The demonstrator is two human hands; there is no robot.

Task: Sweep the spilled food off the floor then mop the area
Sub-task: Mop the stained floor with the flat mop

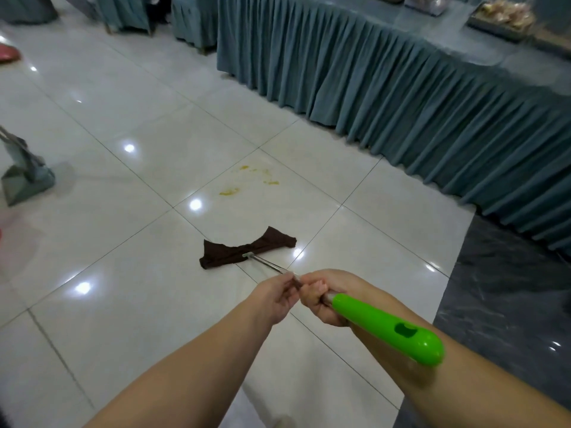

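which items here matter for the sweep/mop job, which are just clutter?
In play: mop, held by left hand and right hand; yellow smears on floor; dustpan.

Just around: skirted table, food trays, covered chairs.

no readable text, label, brand, number or sign anywhere in view

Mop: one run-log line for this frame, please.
phase: mopping | both hands on mop | cloth short of yellow stains | dustpan aside
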